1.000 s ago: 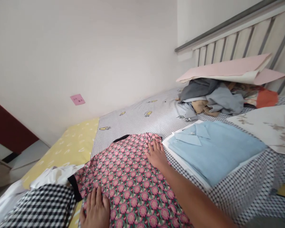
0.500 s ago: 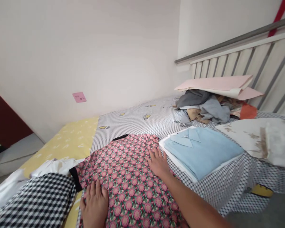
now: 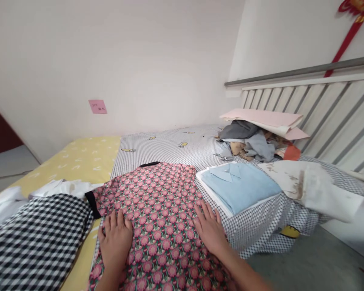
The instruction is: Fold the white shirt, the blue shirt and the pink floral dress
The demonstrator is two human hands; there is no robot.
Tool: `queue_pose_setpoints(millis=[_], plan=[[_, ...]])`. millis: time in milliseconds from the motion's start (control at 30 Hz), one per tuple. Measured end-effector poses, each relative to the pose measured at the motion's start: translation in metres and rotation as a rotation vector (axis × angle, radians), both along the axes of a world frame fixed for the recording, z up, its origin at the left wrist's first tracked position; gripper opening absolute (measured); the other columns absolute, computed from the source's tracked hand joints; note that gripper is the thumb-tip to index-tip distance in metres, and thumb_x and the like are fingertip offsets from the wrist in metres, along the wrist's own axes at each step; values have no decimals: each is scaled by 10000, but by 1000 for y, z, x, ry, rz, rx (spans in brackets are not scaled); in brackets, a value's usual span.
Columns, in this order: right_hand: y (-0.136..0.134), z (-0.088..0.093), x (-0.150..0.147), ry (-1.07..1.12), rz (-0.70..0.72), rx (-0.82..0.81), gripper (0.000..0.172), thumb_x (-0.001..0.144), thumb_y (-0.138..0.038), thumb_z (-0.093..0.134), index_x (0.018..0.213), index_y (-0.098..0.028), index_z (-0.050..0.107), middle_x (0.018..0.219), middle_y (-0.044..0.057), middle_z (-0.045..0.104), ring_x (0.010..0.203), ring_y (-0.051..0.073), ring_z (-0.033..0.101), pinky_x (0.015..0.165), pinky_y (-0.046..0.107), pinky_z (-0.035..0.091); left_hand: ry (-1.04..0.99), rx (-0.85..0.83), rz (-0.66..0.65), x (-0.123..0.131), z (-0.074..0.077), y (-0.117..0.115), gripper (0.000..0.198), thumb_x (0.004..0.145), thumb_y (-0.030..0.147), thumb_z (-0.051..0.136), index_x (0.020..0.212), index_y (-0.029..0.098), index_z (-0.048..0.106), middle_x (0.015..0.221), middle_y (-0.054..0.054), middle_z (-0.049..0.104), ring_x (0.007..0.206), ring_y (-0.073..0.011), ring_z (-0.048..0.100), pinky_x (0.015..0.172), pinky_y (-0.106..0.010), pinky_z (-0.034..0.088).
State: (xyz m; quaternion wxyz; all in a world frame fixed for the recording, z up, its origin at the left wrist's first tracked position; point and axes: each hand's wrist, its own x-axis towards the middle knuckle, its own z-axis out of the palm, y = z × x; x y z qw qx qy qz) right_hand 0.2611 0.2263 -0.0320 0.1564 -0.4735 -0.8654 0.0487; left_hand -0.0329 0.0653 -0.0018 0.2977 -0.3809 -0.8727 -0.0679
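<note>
Left hand [image 3: 115, 240] and right hand [image 3: 210, 230] palms-down, fingers extended, unclenched, on black-trimmed pink floral cloth garment [image 3: 160, 220], spread across checked-and-yellow cloth-covered bed [image 3: 157, 151]. Just right of garment: folded light-blue collared shirt [image 3: 245, 188]. Farther back: crumpled grey-and-tan cloth heap [image 3: 257, 145] beneath pale-pink sheet [image 3: 263, 117].

floral garment [image 3: 157, 202]: smooth matt cloth, under left fingers [image 3: 113, 220] and right fingers [image 3: 205, 211] | checked cloth [image 3: 39, 238]: matt, left of left fingers | blue shirt [image 3: 245, 184]: matt cloth, lightly creased, right of right fingers | pink sheet [image 3: 263, 117]: matt, paper-like, far beyond right fingers | wall [image 3: 154, 60]: smooth, matt, beyond all fingers
</note>
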Motion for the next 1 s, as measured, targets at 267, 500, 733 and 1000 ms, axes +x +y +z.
queue_pose_setpoints(millis=[267,500,733,1000], plan=[[-27,-44,77,665,-24,-205,510,905,-534,516,1301,-300,737,1456,77,649,1392,307,530,1197,527,366,-53,32,7,7,2,-5,551,1010,267,300,1436,50,576,1477,-218,610,1401,-383,489,1190,-544,313],[-25,-43,109,1206,-482,-779,608,545,-664,796,988,-250,751,1117,71,776,1110,327,678,959,426,539,-53,42,-18,9,3,-7,561,1014,278,277,1439,39,555,1479,-232,593,1413,-381,468,1206,-538,283],[-42,-39,113,1194,-337,-905,530,571,-700,845,717,-231,645,760,-5,695,824,233,645,744,313,501,-21,37,-18,9,2,-8,540,1018,274,305,1439,36,544,1472,-231,596,1402,-392,462,1190,-539,294],[-53,-6,117,1333,-256,-1095,655,615,-577,883,1170,-291,683,1034,51,787,1012,312,735,943,463,530,-39,37,-14,10,6,-9,507,993,259,350,1397,54,578,1456,-232,611,1375,-361,499,1187,-519,305]])
